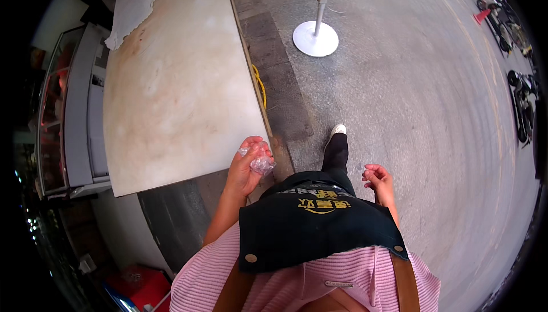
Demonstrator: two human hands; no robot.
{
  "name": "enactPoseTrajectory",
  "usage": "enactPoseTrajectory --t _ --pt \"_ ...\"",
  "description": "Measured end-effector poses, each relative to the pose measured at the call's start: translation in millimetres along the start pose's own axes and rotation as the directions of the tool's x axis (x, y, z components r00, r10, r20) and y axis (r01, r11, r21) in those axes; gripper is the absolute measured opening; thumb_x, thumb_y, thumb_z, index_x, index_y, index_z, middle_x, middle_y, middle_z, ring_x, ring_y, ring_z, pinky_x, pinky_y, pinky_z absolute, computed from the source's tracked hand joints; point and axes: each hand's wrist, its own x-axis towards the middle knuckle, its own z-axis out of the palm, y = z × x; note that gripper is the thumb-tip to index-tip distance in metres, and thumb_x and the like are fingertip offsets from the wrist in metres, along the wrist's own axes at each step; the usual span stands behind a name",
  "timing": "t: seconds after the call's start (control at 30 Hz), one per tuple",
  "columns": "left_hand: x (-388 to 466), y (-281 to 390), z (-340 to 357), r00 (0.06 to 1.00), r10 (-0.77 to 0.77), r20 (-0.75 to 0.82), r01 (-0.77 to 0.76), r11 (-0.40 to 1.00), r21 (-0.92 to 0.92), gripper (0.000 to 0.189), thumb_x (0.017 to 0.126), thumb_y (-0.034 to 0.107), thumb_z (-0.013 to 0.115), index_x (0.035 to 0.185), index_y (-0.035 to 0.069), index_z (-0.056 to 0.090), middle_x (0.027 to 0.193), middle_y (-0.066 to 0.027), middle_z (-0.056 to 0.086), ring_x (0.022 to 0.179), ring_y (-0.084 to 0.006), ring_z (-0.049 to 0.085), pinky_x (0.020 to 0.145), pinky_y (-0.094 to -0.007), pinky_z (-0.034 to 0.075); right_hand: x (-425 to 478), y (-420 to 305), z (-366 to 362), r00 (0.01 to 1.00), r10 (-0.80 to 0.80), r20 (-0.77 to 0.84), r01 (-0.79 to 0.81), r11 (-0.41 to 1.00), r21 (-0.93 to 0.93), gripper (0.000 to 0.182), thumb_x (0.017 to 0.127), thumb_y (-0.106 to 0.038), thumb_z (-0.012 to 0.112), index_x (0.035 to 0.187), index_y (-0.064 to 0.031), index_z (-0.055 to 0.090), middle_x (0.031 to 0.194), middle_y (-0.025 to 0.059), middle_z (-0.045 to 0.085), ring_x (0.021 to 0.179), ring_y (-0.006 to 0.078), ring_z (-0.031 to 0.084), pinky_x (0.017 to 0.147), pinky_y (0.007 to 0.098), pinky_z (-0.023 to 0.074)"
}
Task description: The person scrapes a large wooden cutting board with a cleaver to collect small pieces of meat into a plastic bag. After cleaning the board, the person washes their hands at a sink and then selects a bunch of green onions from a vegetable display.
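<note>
Crumpled clear plastic point(262, 165) is bunched in my left hand point(248, 164), which is beside the near right corner of a pale, stained tabletop point(180, 89). The fingers curl around the plastic and part of it bulges out past them. My right hand point(379, 179) hangs at my other side above the paving. Its fingers are loosely bent, and I see nothing held in it. A dark apron point(317, 230) with printed writing covers my front, and one white shoe point(339, 129) steps forward below.
A fan's round white base point(316, 39) stands on the paving ahead. A yellow cord point(260, 85) hangs along the table's edge. To the left is a glass-fronted cabinet point(55, 111). A red box point(139, 288) lies behind at lower left. Parked two-wheelers point(523, 102) line the far right.
</note>
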Motion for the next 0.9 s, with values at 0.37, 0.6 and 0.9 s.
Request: enactPoseTrajectory --t 0.37,0.6,0.9 --pt "162 18 70 0.872 0.29 -0.395 -0.424 0.849 -0.314 0.012 0.083 0.008 0.054 0.094 0.007 0.049 0.078 -0.0059 0.049 0.069 -0.0158 0.048 0.066 -0.031 0.043 330 -234 77 0.897 -0.002 0.441 0.192 0.902 -0.387 0.016 0.076 -0.009 0.059 0.092 -0.0057 0.059 0.073 0.0013 0.059 0.064 0.0091 0.056 0.053 0.0218 0.0427" --pt "231 83 64 0.658 0.434 -0.616 -0.683 0.689 -0.244 0.013 0.085 0.011 0.052 0.096 0.007 0.049 0.078 -0.0054 0.05 0.071 -0.0155 0.049 0.065 -0.0307 0.044 439 -355 273 0.613 -0.1 0.784 0.475 0.839 -0.265 0.015 0.076 -0.006 0.061 0.091 -0.0059 0.06 0.071 -0.002 0.057 0.064 0.0058 0.053 0.053 0.0197 0.0415" --pt "381 256 42 0.697 0.51 -0.504 -0.692 0.663 -0.286 0.015 0.088 0.013 0.048 0.102 0.006 0.049 0.081 -0.0042 0.05 0.072 -0.0137 0.049 0.067 -0.0291 0.043 523 -433 477 0.564 -0.108 0.819 0.514 0.822 -0.245 0.011 0.078 -0.006 0.06 0.088 -0.0019 0.062 0.071 0.0017 0.06 0.062 0.0073 0.055 0.052 0.0205 0.0435"
